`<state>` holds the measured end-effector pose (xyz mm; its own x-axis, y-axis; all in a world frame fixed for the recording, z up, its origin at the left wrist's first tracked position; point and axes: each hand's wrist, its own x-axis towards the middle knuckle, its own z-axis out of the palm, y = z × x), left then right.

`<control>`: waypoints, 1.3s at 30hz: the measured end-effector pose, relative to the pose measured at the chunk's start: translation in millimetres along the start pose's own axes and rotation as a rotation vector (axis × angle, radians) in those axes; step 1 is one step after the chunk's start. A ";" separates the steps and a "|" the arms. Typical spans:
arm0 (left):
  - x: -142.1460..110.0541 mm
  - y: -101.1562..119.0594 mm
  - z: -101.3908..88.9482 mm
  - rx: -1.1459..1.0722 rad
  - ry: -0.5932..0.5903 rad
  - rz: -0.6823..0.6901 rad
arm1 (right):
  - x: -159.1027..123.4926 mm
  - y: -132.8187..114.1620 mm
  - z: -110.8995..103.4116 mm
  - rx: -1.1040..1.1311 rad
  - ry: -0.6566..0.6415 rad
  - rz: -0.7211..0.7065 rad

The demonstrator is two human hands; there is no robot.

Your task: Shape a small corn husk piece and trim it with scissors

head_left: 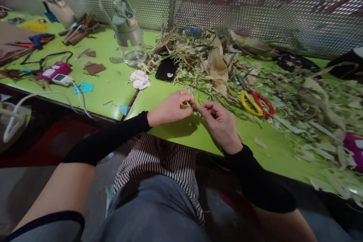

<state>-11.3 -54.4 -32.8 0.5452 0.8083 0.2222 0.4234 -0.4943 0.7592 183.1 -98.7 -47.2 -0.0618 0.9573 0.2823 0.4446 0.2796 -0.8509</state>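
Note:
Just above the front part of the green table (167, 130), my left hand (172, 107) and my right hand (221, 123) meet fingertip to fingertip. Each has thumb and forefinger pinched together. Whatever lies between the fingertips is too small to name. Behind them spreads a heap of dried husks and shredded strips (195, 51), with a large dry husk (217, 62) on top. To the right of my right hand lie scissors (256, 100) with one yellow and one red handle loop. A black phone (165, 69) rests beyond my left hand, beside a crumpled tissue (140, 79).
A green water bottle (127, 32) stands at the back left, near bundled brown sticks (79, 30). Further left are a purple box (56, 71), a white cable (78, 96) and a blue-orange tool (41, 39). A perforated metal screen (198, 0) closes off the back. Pale shavings (320, 140) cover the right side.

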 end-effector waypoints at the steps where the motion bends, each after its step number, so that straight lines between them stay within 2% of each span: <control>1: 1.0 1.2 -2.4 -0.037 -0.034 -0.051 | 0.4 0.0 0.0 -0.001 -0.006 -0.003; 6: 4.2 1.9 -5.1 -0.261 -0.138 -0.196 | 2.2 2.2 -0.1 -0.015 -0.036 -0.003; 9: 4.9 -0.7 -2.4 -0.334 -0.122 -0.199 | 2.9 3.6 -0.6 -0.004 -0.055 0.009; 14: 4.5 -5.7 0.5 -0.326 -0.110 -0.177 | 3.9 2.8 -1.6 0.009 -0.080 0.030; 19: 1.6 -9.2 4.1 -0.241 -0.007 -0.079 | 3.6 2.0 -0.6 0.055 -0.108 0.044; 25: -0.9 -8.6 6.3 -0.352 0.021 0.038 | 2.6 3.3 0.0 0.184 -0.151 0.150; 30: 2.5 -13.1 4.6 -0.372 0.028 -0.045 | 1.6 1.2 -2.4 0.242 -0.181 0.196; 33: 4.0 -17.8 -0.4 -0.326 0.093 -0.090 | 0.9 -0.4 -6.5 0.186 -0.196 0.164; 37: 3.1 -22.0 -6.4 -0.182 0.215 -0.108 | 1.0 -2.4 -10.0 0.049 -0.337 0.084; 39: 2.5 -22.6 -7.3 -0.151 0.228 -0.090 | 0.9 -3.2 -9.6 0.034 -0.375 0.052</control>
<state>-24.8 -38.9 -44.9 0.3263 0.9062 0.2691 0.3409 -0.3783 0.8606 190.1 -99.4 -39.9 -0.3656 0.9287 0.0617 0.4264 0.2261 -0.8758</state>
